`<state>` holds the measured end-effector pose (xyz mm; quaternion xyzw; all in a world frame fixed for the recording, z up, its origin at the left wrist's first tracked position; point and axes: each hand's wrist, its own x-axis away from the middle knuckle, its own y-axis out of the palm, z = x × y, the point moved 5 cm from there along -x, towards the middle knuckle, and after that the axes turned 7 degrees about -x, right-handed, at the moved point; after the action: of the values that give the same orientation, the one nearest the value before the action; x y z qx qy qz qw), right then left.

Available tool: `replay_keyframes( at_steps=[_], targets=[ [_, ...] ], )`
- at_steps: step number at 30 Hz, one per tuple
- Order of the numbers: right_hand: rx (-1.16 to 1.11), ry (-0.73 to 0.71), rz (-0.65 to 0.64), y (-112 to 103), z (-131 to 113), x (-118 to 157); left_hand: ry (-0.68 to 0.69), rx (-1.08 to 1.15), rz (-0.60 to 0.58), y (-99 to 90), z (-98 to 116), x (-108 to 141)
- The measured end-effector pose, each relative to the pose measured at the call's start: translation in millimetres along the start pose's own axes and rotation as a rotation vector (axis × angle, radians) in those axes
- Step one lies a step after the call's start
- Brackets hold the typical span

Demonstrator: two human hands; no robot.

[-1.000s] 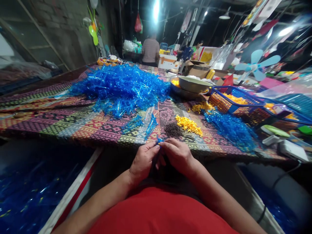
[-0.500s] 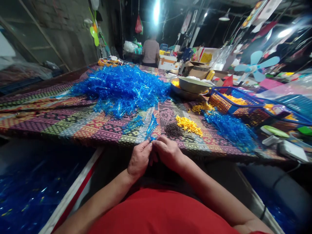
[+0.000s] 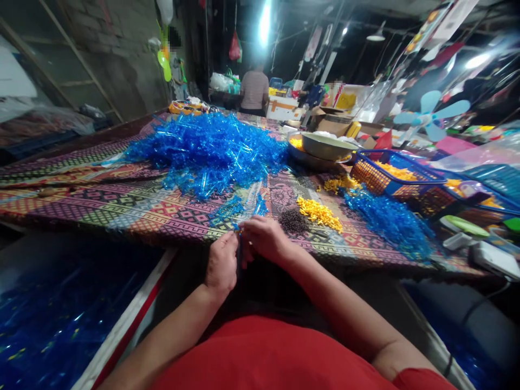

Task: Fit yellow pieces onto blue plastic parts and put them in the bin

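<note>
My left hand [image 3: 222, 260] is closed at the table's front edge, its thumb and forefinger pinching a small translucent blue plastic piece [image 3: 236, 227]. My right hand [image 3: 266, 237] meets it from the right, with bent fingers at the same piece; most of the piece is hidden by the fingers. Just beyond the hands lie a few slim blue plastic pieces [image 3: 260, 206] and a small blue cluster [image 3: 227, 210]. To the right of my right hand are a heap of tiny dark beads [image 3: 293, 221] and a heap of small yellow parts [image 3: 320, 213].
A large pile of blue plastic pieces [image 3: 211, 149] covers the table's middle. On the right are another blue pile [image 3: 390, 222], stacked metal bowls [image 3: 325, 147], a blue basket [image 3: 400, 176] and a fan [image 3: 430, 116]. A person [image 3: 254, 89] stands at the back.
Both hands have shifted slightly left, and my right hand now reaches further over the blue pieces beyond. The view has tilted a little; the piles look the same.
</note>
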<state>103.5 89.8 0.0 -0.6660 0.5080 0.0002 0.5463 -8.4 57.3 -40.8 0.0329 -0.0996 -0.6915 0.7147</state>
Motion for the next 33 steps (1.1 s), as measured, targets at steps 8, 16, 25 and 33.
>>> replay_keyframes(
  at_steps=[8, 16, 25, 33],
  targets=[
    [-0.07, 0.507, -0.015, -9.1, 77.2, -2.7, 0.001, 0.2, 0.017, -8.6, 13.8, -6.5],
    [-0.446, 0.668, 0.065, -7.6, 95.9, 5.1, -0.059, 0.27, 0.013, -15.8, 9.6, -2.9],
    [-1.179, 0.77, 0.084, -6.6, 71.2, 16.9, -0.069, 0.32, -0.04, -9.1, 1.9, -6.3],
    [-1.39, 0.639, -0.117, 7.4, 29.4, 13.5, -0.012, 0.46, 0.067, -7.8, 5.2, -23.2]
  ],
)
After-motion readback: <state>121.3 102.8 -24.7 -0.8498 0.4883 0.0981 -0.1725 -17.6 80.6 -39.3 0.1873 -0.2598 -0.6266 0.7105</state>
